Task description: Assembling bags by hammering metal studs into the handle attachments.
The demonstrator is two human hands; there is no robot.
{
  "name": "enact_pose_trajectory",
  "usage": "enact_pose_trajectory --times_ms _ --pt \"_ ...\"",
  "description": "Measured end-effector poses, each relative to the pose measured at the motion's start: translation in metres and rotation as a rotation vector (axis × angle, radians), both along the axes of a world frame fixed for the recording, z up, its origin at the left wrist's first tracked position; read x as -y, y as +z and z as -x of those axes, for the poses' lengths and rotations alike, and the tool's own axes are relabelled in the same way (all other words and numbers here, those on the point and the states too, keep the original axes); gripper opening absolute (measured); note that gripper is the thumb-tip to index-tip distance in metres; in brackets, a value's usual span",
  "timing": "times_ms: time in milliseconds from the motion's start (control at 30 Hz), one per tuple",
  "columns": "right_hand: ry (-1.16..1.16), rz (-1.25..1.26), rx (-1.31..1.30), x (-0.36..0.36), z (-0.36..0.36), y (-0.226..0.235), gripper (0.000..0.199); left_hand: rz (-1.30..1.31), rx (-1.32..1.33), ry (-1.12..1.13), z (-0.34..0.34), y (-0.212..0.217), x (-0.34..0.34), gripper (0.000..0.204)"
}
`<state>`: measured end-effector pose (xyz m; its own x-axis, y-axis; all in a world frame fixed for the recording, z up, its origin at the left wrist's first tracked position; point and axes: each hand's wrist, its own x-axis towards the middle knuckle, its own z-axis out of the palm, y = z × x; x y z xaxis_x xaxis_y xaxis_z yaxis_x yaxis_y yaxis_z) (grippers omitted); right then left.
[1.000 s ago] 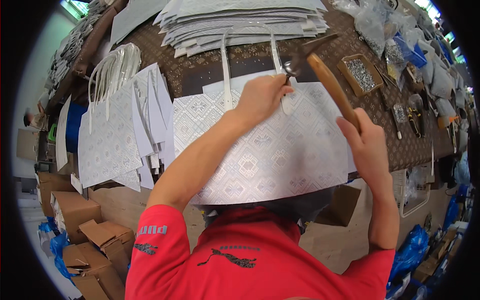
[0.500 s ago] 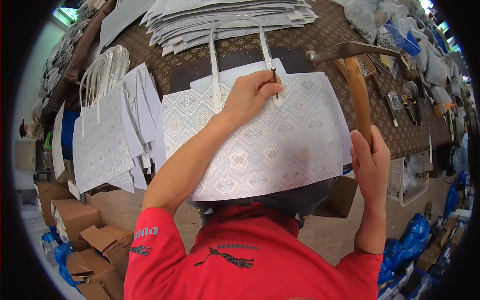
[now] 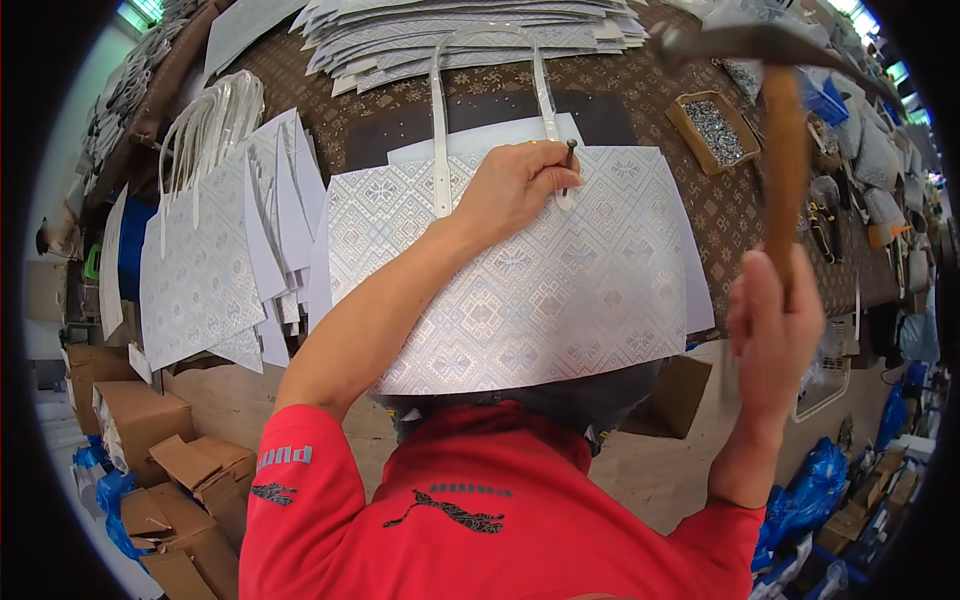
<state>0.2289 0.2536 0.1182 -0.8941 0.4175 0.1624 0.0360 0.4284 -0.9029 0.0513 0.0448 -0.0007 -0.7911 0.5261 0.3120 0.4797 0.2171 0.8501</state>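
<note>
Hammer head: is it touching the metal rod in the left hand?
No, the hammer head hangs to the right, clearly apart from the metal rod.

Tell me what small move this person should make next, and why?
Probably a downward tap of the hammer onto the top of the dark metal pin. The right hand holds the hammer raised, while the left hand holds the pin at the lower end of the white strap, over the patterned sheet.

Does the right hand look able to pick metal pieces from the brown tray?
Probably not: the right hand grips the hammer, though nothing appears to cover the metal pieces in the brown tray.
</note>
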Motion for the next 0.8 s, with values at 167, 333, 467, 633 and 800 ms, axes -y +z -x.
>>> enact_pose_trajectory --times_ms 167,333,467,633,800 --pt "0.076 0.130 -0.400 0.001 -0.004 0.014 0.016 -0.038 -0.108 -0.010 -0.004 0.001 -0.002 0.015" --pt "0.327 -0.457 0.212 -0.017 0.013 -0.027 0.017 0.086 -0.259 -0.016 -0.001 -0.009 -0.001 0.020" --pt "0.098 0.037 0.183 -0.002 -0.011 -0.015 0.020 0.174 -0.288 0.176 -0.009 0.002 0.004 0.020" --pt "-0.131 0.300 0.123 -0.027 -0.009 -0.027 0.027 -0.450 0.449 0.180 -0.004 0.030 0.026 0.020" --pt "-0.172 0.409 0.064 -0.059 -0.003 -0.066 0.027 0.477 -0.397 0.022 -0.099 0.044 0.075 0.040"
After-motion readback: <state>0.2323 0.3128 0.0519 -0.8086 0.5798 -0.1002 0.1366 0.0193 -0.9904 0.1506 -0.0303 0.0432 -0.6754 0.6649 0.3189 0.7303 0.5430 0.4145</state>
